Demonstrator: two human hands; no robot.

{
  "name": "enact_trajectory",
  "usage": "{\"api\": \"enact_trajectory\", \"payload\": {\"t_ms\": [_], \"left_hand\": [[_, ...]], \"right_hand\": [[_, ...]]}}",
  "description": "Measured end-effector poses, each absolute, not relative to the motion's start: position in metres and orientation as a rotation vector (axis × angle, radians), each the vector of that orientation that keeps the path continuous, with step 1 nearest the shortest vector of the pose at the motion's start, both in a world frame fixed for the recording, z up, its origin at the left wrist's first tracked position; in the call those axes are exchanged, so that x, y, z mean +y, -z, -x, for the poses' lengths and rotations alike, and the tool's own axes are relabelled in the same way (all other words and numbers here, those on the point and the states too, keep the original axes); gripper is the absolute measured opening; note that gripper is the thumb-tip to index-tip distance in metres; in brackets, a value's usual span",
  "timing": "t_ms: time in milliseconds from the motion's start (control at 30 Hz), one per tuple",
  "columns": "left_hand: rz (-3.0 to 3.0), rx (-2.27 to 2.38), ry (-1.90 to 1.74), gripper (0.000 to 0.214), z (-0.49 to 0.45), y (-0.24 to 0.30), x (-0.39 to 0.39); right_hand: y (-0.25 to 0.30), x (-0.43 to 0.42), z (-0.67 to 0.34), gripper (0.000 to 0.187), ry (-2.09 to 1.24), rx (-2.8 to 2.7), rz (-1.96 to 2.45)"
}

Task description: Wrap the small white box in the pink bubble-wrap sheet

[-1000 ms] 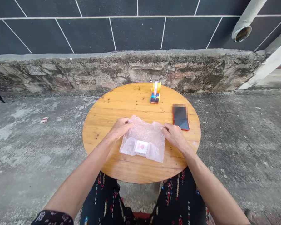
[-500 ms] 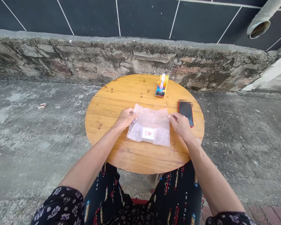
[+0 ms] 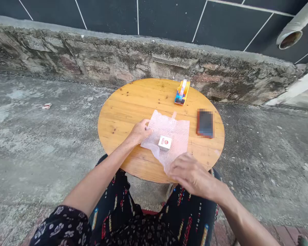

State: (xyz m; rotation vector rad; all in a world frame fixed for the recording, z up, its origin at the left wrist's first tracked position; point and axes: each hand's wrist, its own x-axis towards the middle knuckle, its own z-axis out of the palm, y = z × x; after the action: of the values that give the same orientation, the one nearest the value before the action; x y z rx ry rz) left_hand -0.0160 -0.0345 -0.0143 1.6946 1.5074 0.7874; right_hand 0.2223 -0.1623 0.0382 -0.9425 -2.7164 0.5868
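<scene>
head view: partway, it seems: 1 small white red-printed box [image 3: 165, 142] lies uncovered on 1 translucent pinkish bubble-wrap sheet [image 3: 178, 131], not closed over it. of 2 hands, the right hand [image 3: 190, 172] grips the near corner; the left hand [image 3: 140, 132] touches the left edge, grip unclear. 1 yellow-and-blue plastic tape dispenser [image 3: 182, 92], 1 dark red-edged rectangular slab [image 3: 205, 123], 1 round wooden table [image 3: 123, 116].

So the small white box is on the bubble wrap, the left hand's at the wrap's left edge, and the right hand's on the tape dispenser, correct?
No, the head view shows the right hand at the bubble wrap, on its near side, away from the tape dispenser. The small white box is on the wrap, the left hand at its left edge.
</scene>
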Motion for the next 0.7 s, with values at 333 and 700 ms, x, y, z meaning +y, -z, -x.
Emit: {"api": "enact_trajectory", "payload": {"t_ms": [333,700], "left_hand": [[-2.173,1.542,-0.675,0.089,0.033,0.004,-0.095],[-2.24,1.504,-0.576,0.069,0.067,0.019,-0.112]], "right_hand": [[-0.028,-0.181,-0.242,0.02,-0.547,-2.583,1.21],[-0.014,-0.158,-0.247,0.018,-0.48,-2.354,1.29]]}}
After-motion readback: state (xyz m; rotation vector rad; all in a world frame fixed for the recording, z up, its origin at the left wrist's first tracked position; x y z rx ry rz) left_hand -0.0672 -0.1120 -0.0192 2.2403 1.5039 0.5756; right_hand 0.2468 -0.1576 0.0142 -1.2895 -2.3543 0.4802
